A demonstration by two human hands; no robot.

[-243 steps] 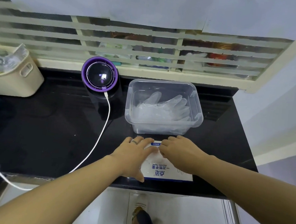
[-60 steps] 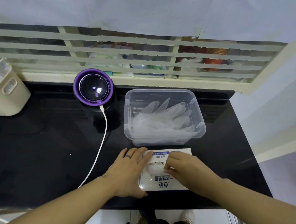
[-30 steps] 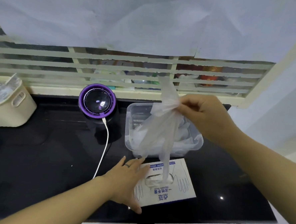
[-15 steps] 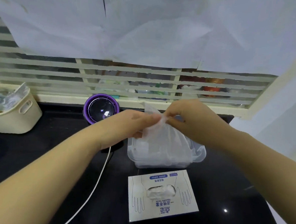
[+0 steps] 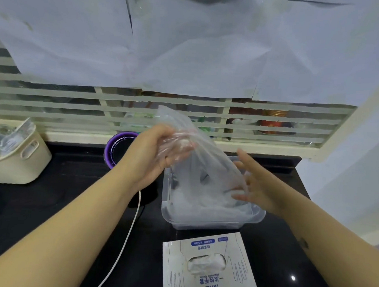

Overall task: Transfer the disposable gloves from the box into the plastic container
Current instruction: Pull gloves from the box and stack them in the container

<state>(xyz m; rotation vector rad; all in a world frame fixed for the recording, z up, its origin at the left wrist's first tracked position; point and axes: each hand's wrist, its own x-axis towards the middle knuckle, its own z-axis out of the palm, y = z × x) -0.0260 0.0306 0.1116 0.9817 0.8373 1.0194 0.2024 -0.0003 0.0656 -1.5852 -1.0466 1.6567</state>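
We see most change above the clear rectangular plastic container point(image 5: 201, 224), which sits where it sat a second ago with a pale heap of gloves point(image 5: 202, 206) inside. The flat white cardboard glove box point(image 5: 210, 266) now lies alone just in front of it, with no hand pinning it, and a wad of gloves shows in its oval opening. The thin translucent plastic glove point(image 5: 207, 160) is fully clear of the box and slants down so that its lower end reaches into the container.

Half a second ago both hands pinched its top together. Now our left hand point(image 5: 152, 156) alone grips the upper end, fingers curled round the film. Our right hand point(image 5: 254, 187) has slid lower and is spread wide, its straight fingers against the glove's lower part and holding nothing. We judge this glove nearly delivered: it needs only lowering and letting go, and more remain in the box.

The glossy black countertop point(image 5: 69, 202) ends close behind the box, so a hard tug could drag the unpinned box off. Left of the container there is bare room, bounded by the cream plastic basket point(image 5: 16, 161). The round purple-rimmed device point(image 5: 117, 147) stands just beside the container's left rear corner, and its white cable point(image 5: 127, 235) trails towards the front edge, near our left forearm.
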